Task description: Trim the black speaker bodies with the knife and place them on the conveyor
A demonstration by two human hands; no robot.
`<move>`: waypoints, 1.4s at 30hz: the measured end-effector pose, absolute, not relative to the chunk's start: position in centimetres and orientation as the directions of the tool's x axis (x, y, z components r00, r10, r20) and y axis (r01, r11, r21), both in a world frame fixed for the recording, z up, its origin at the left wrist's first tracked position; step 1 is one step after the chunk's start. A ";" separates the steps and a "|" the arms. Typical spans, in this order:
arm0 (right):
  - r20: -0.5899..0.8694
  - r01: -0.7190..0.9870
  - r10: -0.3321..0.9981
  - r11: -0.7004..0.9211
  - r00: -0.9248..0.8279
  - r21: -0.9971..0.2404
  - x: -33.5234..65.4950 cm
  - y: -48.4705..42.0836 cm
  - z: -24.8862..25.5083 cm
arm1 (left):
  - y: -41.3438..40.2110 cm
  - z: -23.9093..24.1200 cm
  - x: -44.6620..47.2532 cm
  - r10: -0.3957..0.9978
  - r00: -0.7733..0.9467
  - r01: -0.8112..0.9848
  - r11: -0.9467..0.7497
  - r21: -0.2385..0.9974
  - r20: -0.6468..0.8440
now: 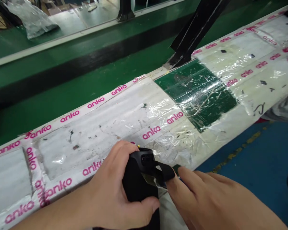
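My left hand [124, 191] is wrapped round a black object [140, 182] at the bottom centre. Its body is matt black, and the upper end carries a smooth black piece with a small slot-like opening. From that end a black strap [166, 172] loops out to the right. My right hand [204, 195] has its fingers closed at the strap's far end. A thin, shiny, clear-looking piece [152, 180] shows under the strap; what it is I cannot tell. The right fingertips are partly hidden, and the lower part of the black object runs out of view.
Beneath my hands runs a long white-covered bench [105, 121] with pink-lettered tape and a bare green patch [199, 92]. Small dark scraps lie on it. Behind are a green conveyor surface [86, 76], a slanting black post [196, 32] and a clear plastic bag [31, 16]. The floor [249, 159] is blue.
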State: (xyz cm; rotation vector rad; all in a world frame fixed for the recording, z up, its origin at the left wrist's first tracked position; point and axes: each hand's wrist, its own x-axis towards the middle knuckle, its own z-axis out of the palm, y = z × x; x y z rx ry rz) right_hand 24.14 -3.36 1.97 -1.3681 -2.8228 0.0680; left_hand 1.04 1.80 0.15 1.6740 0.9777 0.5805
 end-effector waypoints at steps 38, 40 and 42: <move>0.159 0.801 0.821 0.570 -0.548 -0.181 24.5 -3.1 0.5 | 2.0 -1.1 -0.4 0.784 0.614 0.260 -0.092 0.961 -0.091; 0.147 0.800 0.819 0.574 -0.555 -0.175 24.2 -3.2 0.4 | 1.9 -1.1 -0.4 0.785 0.614 0.263 -0.097 0.960 -0.089; 0.135 0.805 0.823 0.568 -0.552 -0.172 23.9 -3.1 0.4 | 1.8 -1.0 -0.5 0.784 0.612 0.264 -0.082 0.961 -0.102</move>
